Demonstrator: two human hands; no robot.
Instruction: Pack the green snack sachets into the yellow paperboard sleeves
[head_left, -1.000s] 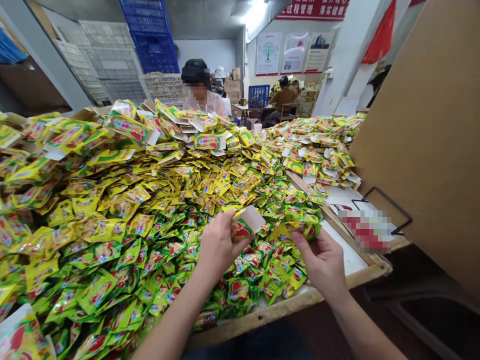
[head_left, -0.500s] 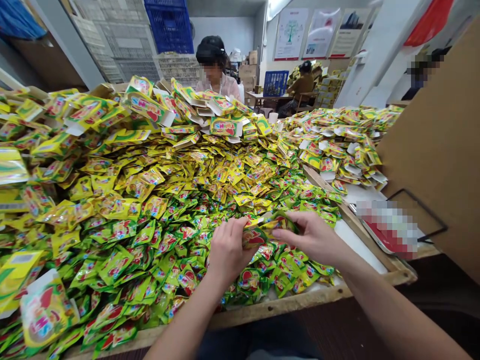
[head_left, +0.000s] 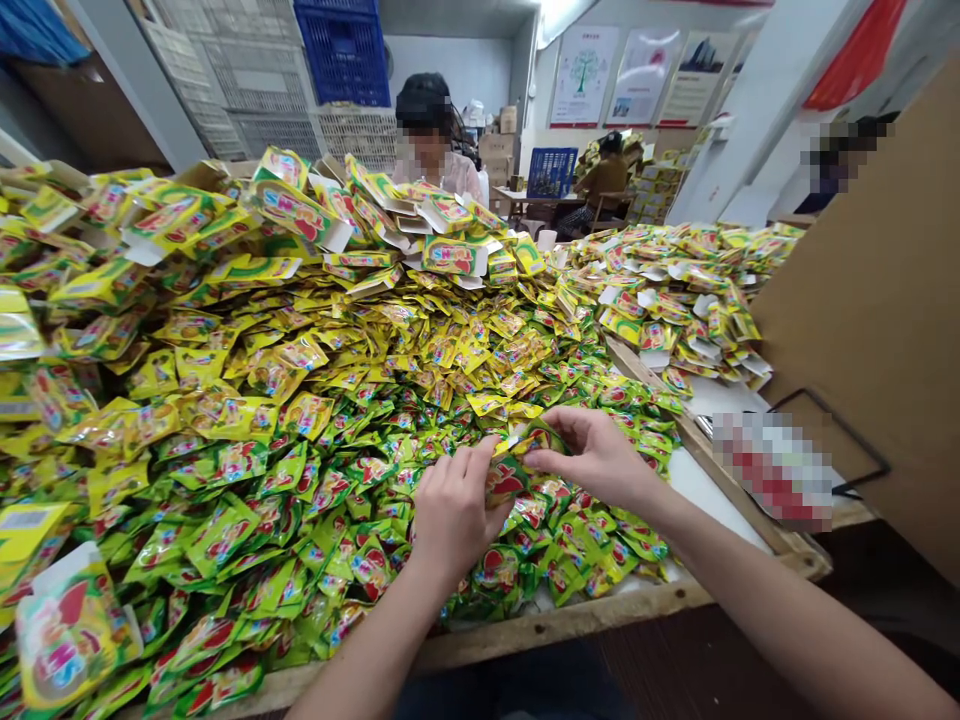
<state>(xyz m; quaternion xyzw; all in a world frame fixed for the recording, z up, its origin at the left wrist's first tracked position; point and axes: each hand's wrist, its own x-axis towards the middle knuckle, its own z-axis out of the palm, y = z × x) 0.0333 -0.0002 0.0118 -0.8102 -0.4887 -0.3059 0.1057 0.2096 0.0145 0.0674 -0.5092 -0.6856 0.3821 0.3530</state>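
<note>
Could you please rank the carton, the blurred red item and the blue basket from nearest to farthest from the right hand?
1. The carton, in the right hand's grip, just left.
2. The blurred red item, lying off to the right.
3. The blue basket, far back across the room.

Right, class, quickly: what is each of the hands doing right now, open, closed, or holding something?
Left hand: closed on a small printed carton.
Right hand: fingertips pinched on a green packet at the carton's top.
</note>
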